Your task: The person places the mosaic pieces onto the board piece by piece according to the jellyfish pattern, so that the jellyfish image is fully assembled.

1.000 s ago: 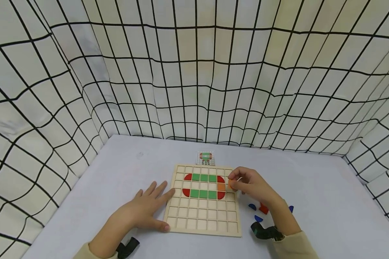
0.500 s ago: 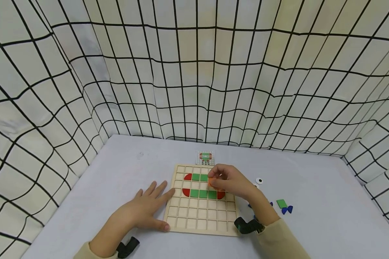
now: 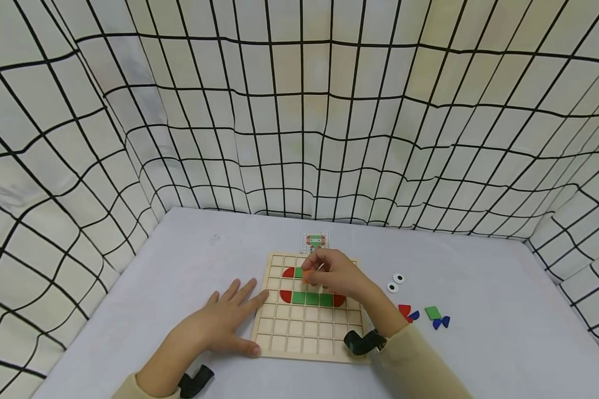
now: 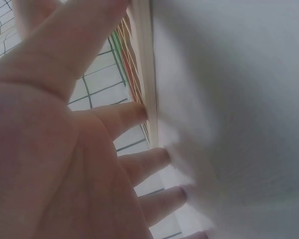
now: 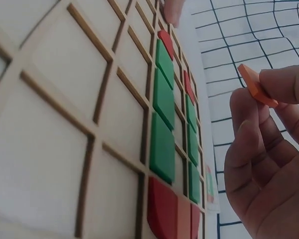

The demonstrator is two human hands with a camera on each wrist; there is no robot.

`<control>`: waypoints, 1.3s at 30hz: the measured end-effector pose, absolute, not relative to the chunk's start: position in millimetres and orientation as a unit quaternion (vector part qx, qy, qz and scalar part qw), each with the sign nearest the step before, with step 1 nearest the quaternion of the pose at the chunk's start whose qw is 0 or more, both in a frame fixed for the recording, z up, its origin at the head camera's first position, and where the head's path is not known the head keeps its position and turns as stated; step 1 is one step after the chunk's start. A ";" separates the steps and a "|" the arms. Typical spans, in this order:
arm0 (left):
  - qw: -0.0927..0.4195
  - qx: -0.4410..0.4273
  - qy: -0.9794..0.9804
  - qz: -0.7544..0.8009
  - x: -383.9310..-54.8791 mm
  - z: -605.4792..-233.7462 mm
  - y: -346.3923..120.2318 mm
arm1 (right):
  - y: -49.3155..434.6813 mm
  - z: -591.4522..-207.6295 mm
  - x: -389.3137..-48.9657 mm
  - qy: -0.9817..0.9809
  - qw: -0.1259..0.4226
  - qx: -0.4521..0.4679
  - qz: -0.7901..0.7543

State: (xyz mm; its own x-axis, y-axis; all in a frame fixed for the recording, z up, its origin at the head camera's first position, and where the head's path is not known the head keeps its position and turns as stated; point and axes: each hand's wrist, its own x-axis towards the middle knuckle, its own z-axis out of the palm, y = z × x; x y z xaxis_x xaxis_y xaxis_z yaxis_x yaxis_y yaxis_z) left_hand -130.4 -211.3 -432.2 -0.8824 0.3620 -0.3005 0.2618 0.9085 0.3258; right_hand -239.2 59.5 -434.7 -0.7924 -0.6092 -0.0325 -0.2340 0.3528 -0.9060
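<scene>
Between thumb and fingertips my right hand [image 3: 336,272] pinches an orange square tile [image 5: 256,87], held above the upper part of a wooden grid board [image 3: 309,358]. Set in the board are two rows of green tiles [image 3: 311,298] with rounded red pieces [image 3: 286,297] at the ends. Another orange tile [image 5: 184,219] lies between the red pieces at the right end, seen in the right wrist view. My left hand [image 3: 214,327] lies at the board's left side, fingers straight and spread, thumb at the lower left corner and index fingertip at the edge.
A small pattern card [image 3: 315,240] lies just beyond the board. To the right are two eye discs [image 3: 398,278], red pieces [image 3: 404,309], a green tile [image 3: 433,313] and several blue pieces [image 3: 437,325]. Black-lined netting [image 3: 319,111] surrounds the table.
My right hand has carried the orange tile leftward from the board's right edge to over its upper middle, uncovering the eye discs and other loose pieces. The left hand stays put.
</scene>
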 end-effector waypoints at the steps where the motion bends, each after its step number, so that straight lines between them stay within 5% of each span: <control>1: 0.181 0.163 0.960 0.140 -130.4 -432.1 -211.4 | 56.9 -435.9 -239.4 0.800 0.186 -0.261 -0.507; 39: 0.180 0.173 0.957 0.147 -130.6 -430.7 -212.7 | 6.1 -446.7 -242.3 0.911 0.128 -0.243 -0.308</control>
